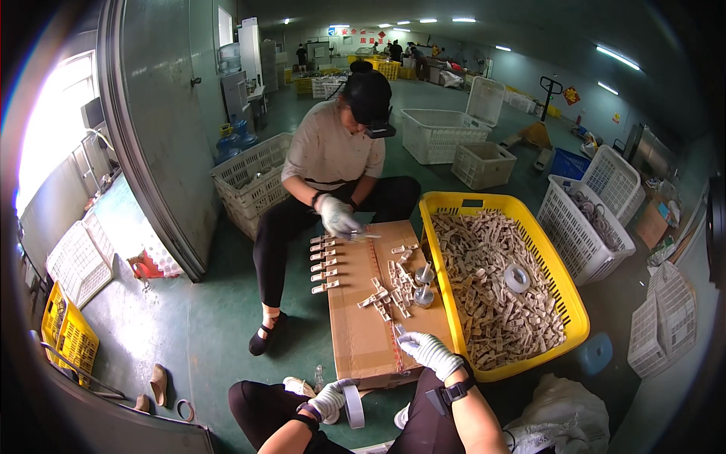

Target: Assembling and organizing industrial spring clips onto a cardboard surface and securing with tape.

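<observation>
My left hand (330,399), in a striped white glove, is closed round a roll of white tape (353,408) beside the near left corner of a cardboard box (355,333). Over the box's near right part, my right hand (428,352), gloved too, has its fingertips pinched on a small pale strip (400,330) whose kind is unclear. Just beyond it lies a loose heap of beige clips (382,297) like clothespins. Two small metal pieces with upright stems (424,296) stand beside the heap. Several clips (324,265) sit in a row along the box's left edge.
A co-worker (336,144) sits opposite, a gloved hand (338,217) blurred over the box's far end. To the right stands a yellow crate (578,325) full of clips, with a tape roll (516,278) on top. White crates (435,136) and a white sack (563,416) are around.
</observation>
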A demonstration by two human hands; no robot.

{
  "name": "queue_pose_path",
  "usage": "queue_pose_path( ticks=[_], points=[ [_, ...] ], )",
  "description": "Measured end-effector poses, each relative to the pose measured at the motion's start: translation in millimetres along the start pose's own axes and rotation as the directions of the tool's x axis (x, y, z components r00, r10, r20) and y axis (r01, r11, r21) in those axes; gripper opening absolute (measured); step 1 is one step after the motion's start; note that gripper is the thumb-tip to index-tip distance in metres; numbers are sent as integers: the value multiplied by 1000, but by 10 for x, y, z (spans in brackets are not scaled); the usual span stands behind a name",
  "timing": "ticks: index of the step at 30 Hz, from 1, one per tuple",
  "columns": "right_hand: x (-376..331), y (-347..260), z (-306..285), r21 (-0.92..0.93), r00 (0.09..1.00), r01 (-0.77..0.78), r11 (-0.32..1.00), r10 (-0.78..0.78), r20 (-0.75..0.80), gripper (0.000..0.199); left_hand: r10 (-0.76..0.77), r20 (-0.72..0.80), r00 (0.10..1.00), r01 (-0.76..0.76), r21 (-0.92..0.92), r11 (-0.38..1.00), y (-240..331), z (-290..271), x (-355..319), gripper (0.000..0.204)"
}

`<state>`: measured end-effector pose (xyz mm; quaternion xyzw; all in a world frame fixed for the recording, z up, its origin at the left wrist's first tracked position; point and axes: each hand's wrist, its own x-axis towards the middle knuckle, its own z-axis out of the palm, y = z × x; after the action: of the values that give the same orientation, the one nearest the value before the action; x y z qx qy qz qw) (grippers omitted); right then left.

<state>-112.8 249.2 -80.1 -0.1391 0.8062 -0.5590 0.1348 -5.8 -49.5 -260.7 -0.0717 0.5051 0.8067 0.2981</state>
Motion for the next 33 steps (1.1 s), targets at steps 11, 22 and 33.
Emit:
queue_pose_path(
  ticks=[11,22,33],
  points=[
    [-34,-183,-25,-476,998,58,877,-56,19,28,120,-45,992,-93,386,918,304,336,-237,49],
    [20,-64,37,-679,948,171,714,69,310,29,146,-44,988,-115,416,902,326,319,-241,47],
    [-23,-160,46,-511,990,51,858,24,139,32,146,-26,989,-125,383,915,389,392,-285,51]
  ],
)
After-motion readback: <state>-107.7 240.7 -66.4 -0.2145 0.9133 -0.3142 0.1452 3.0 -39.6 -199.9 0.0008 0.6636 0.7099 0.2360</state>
